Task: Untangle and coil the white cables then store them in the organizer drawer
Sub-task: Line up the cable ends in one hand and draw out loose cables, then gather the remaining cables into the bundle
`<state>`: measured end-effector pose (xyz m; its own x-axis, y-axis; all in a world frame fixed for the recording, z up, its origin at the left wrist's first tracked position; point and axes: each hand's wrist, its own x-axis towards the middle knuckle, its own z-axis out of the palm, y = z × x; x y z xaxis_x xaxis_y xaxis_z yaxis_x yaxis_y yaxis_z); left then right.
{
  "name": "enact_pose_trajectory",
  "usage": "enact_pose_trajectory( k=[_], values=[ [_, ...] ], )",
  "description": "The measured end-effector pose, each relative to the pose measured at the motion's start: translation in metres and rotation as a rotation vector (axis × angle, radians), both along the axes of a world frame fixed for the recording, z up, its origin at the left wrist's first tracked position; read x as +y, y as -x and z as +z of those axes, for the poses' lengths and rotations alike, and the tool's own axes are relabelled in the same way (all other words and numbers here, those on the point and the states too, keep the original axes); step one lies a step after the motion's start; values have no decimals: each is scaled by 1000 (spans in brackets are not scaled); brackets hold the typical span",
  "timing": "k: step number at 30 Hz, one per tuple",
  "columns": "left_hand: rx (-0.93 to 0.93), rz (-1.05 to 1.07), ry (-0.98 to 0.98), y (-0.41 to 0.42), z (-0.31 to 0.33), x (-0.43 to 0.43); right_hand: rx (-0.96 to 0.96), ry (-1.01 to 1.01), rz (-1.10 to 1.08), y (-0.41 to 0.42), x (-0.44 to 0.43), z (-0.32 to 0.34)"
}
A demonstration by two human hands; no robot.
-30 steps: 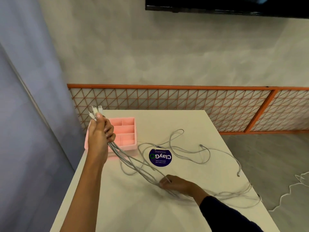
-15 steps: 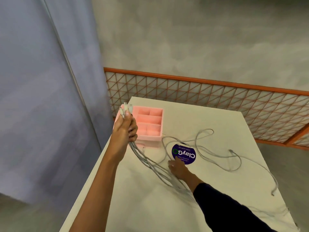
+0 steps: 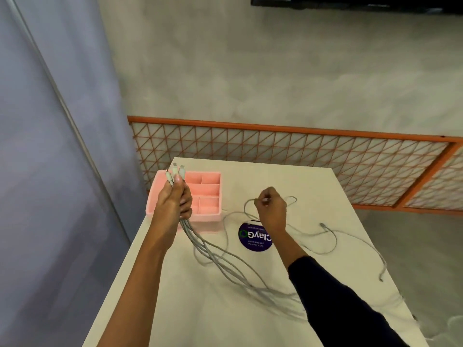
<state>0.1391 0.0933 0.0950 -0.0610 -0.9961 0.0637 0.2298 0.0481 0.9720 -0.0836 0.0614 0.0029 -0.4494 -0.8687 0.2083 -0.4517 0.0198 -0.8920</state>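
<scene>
My left hand (image 3: pixel 174 200) grips a bundle of white cables (image 3: pixel 220 261) just below their plugs, which stick up above my fist in front of the pink organizer drawer (image 3: pixel 209 194). The strands trail down and right across the white table (image 3: pixel 180 301) in a loose tangle. My right hand (image 3: pixel 271 209) is raised above the table's middle and pinches a loop of one cable. Other cable ends lie spread toward the table's right edge.
A round dark blue sticker (image 3: pixel 254 237) lies on the table below my right hand. An orange lattice fence (image 3: pixel 300 156) runs behind the table. A grey partition (image 3: pixel 50 146) stands close on the left. The floor drops off to the right.
My right hand has lifted off the tangle near the sticker and moved up and away from me, now pinching a cable loop. My left hand still holds the plug ends up.
</scene>
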Motion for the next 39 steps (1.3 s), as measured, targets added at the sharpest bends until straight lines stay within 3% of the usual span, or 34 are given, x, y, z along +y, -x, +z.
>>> enact_pose_trajectory(
  k=[6, 9, 15, 19, 21, 24, 28, 34, 39],
  values=[
    [-53, -49, 94, 18, 10, -2, -124, 472, 109, 26, -20, 163],
    [-100, -51, 86, 25, 14, -1, -247, 591, 129, 35, -17, 202],
    [-154, -24, 48, 32, 13, 1, -40, 236, 114, 38, -17, 176],
    [-146, -32, 44, 32, 15, 3, -208, 278, 137, 28, -15, 173],
    [-131, -50, 46, 31, 15, 4, -199, 313, 151, 23, -12, 179],
    [-98, -66, 57, 32, 15, 5, -165, 249, 358, 17, -1, 190],
    [-100, -71, 69, 38, 17, 8, -133, -4, 734, 4, 11, 181],
    [-124, -95, 80, 43, 19, 16, -123, -134, 869, -21, 20, 156],
    [-118, -99, 50, 43, 18, 17, -148, -132, 813, -35, 20, 149]
  ],
)
